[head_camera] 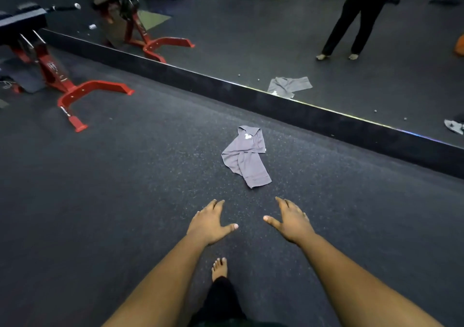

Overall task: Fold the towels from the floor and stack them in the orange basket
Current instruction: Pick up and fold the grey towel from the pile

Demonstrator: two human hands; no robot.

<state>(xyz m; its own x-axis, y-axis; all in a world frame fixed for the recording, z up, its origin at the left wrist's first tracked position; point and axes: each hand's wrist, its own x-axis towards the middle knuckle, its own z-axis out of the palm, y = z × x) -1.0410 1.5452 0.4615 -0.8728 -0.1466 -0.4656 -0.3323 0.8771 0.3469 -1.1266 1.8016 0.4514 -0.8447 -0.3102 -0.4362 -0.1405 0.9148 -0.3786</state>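
Left hand and right hand out in front, palms down, fingers straight and spread, thumbs pointing at each other, holding nothing, touching nothing. Below and between the forearms, a bare foot on the dark speckled floor, black trouser leg behind it. Just ahead of the fingertips, slightly nearer the right hand, a grey towel, crumpled and half doubled over itself, flat on the floor, apart from both hands. Beyond the towel, a black baseboard running diagonally under a wall mirror; in the mirror, the towel's reflection and the person's own standing legs and outstretched hands. Far to the left of the left hand, a red-framed bench with a black pad, its twin reflected in the glass. Far right, at the mirror's edge, a sliver of something orange, possibly the basket's reflection, too cropped to tell, contents not visible.
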